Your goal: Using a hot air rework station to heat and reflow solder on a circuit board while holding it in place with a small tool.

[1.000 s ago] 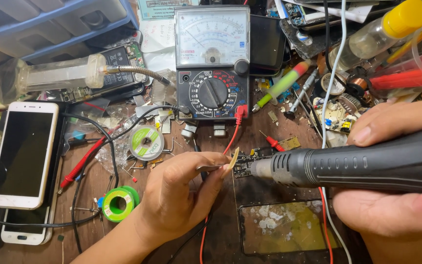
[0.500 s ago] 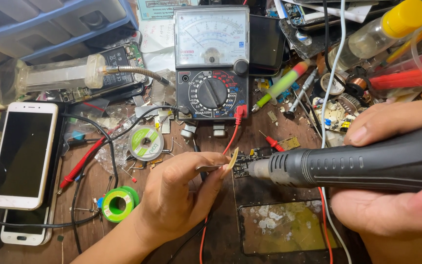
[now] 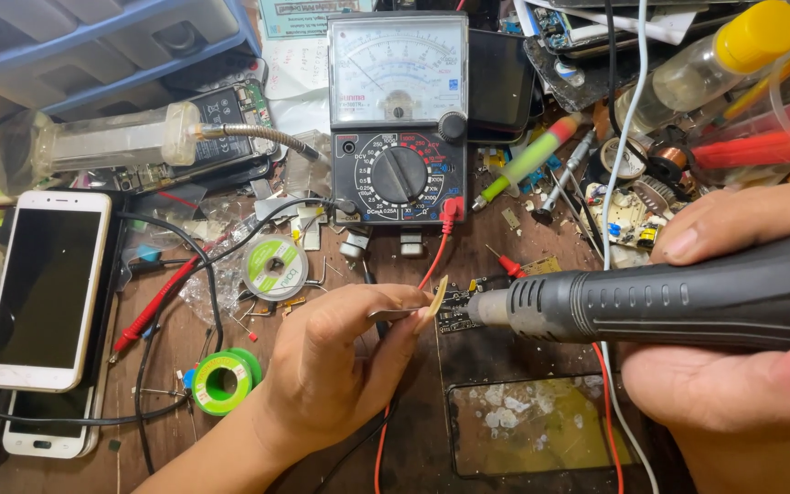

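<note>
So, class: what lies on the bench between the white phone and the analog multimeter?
In the head view, between the white phone and the analog multimeter lie a clear syringe-like tube, black and red cables and a silvery solder-wick spool.

1. The small dark circuit board (image 3: 454,306) lies flat on the brown bench, just beside the tool's tip.
2. The long dark hot-air tool (image 3: 669,297) lies sideways, its metal tip pointing left.

Worn brown wooden workbench (image 3: 185,457) (evenly lit), blue plastic drawer cabinet (image 3: 93,46) behind.
</note>
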